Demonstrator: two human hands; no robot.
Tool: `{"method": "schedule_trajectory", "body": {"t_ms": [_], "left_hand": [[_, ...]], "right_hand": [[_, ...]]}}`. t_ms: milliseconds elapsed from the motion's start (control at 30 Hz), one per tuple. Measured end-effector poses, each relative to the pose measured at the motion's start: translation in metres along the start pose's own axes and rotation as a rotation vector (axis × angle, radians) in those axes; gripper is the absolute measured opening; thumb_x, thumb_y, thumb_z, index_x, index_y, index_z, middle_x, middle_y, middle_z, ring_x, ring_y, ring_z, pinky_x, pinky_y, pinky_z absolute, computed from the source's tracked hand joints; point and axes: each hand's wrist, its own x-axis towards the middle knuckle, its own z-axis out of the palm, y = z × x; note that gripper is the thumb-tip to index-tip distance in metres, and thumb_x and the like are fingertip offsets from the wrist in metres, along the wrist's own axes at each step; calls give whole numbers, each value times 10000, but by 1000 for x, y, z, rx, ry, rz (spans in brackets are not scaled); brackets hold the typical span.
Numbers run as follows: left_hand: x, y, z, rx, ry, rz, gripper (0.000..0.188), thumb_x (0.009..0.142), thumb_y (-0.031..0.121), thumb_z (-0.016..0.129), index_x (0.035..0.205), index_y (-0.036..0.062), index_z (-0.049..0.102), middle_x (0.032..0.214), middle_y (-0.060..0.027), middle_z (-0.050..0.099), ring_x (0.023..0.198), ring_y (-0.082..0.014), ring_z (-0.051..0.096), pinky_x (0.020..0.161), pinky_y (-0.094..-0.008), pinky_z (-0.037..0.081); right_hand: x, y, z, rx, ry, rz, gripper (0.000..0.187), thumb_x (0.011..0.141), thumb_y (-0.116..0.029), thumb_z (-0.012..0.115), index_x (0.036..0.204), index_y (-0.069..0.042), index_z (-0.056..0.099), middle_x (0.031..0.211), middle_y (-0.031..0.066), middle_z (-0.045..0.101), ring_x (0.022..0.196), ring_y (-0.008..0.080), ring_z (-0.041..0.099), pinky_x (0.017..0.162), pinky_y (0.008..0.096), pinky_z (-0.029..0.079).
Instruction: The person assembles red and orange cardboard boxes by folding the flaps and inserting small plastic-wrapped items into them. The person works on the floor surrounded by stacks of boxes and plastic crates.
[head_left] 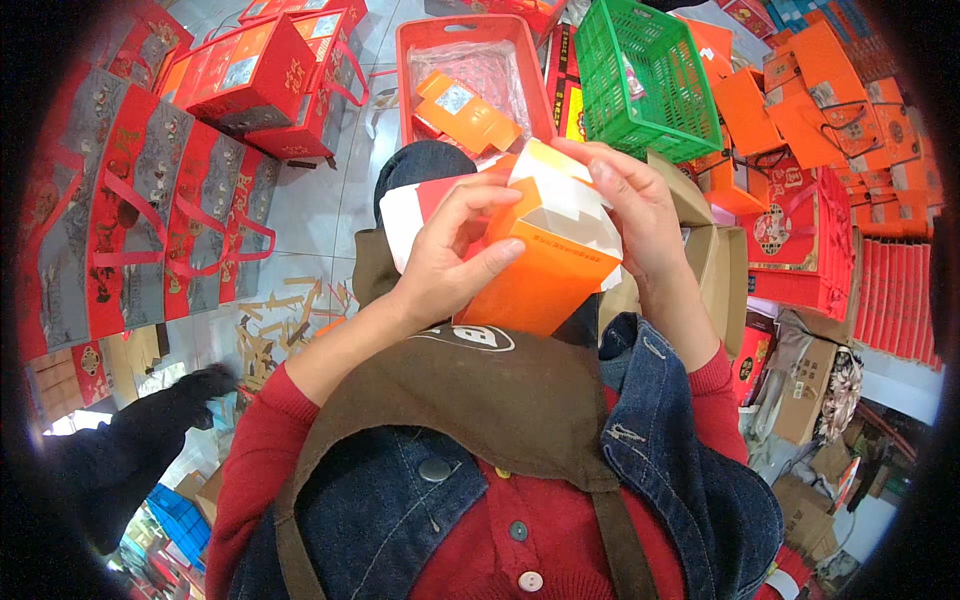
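An orange cardboard box (pixel 545 285) with a white inside stands tilted in front of my apron, its top flaps raised. My left hand (pixel 440 250) grips its left upper edge, thumb on the front face and fingers over the corner. At the far right edge, my right hand (pixel 640 200) pinches a raised flap between thumb and fingers. Behind my left hand shows a red and white card piece (pixel 403 225), partly hidden. Whether anything is inside the box cannot be seen.
Beyond the box, a red crate (pixel 404 70) holds an orange carton (pixel 468 115) and clear plastic. A green crate (pixel 655 128) stands to its right. Red gift bags (pixel 125 210) line the left; orange boxes (pixel 820 130) pile up at right. An open brown carton (pixel 735 290) sits beside my right arm.
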Motion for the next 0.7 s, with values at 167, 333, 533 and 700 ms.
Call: {"method": "schedule_trajectory", "body": {"t_ms": [167,333,533,700], "left_hand": [[15,9,-9,-55,-155,9,309,802,25,650,1066,24,490,1179,-78,437,1081,-146,473,919,-292,406],[15,3,-4,-107,-70,-55,331,817,4,622,1081,24,424,1204,-94,437,1118,-158,460,975,-310,376],[15,7,4,-143,-41,-43,453,828,-14,588,1221,15,365,1264,-105,416,1194,-179,437,1029,-334,342],[19,8,-5,1,-105,-105,571,841,-28,538,1352,28,290,1279,-109,419,1215,-190,431,1028,-340,351]], "right_hand": [[2,4,-17,181,-77,182,356,954,-251,490,1126,37,607,1060,120,640,930,140,617,821,281,490],[-11,1,-2,-259,-168,-37,346,957,-234,485,1178,13,586,1101,97,638,1034,143,574,898,284,450],[-14,-5,-10,-396,-287,-182,343,942,-187,511,1225,2,551,1203,92,590,1078,149,548,950,293,419],[-7,6,-21,-91,-54,47,478,899,-186,560,1311,24,438,1235,147,542,1133,203,523,974,322,400]]}}
